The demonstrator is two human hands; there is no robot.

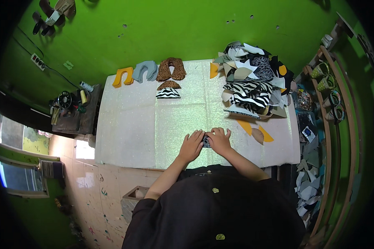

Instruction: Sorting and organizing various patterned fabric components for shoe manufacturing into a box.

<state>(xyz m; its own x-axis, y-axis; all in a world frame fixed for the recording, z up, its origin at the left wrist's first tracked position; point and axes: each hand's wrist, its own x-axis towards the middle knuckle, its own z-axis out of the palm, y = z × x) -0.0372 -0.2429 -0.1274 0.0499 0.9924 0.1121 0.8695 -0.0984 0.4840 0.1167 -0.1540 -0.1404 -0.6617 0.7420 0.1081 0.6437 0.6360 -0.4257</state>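
At the near edge of the white table [129, 120], the left hand [191, 146] and right hand [220, 141] come in on either side of a small dark patterned piece [206, 142], with the fingers of both on it; I cannot tell whether they pinch it or only press it. A little farther off to the right, yellow scraps [266, 134] lie beside a tan piece [258, 136]. Beyond these is a heap of cut pieces [246, 72], zebra-striped cloth [252, 94] toward its near side. Left of the heap, a zebra-striped half-round [168, 93] lies just nearer than a brown spotted one [169, 85]. Farthest, before the green wall [174, 29], sit arched pieces: yellow [125, 70] left, grey [146, 65] between, brown spotted [165, 68] right.
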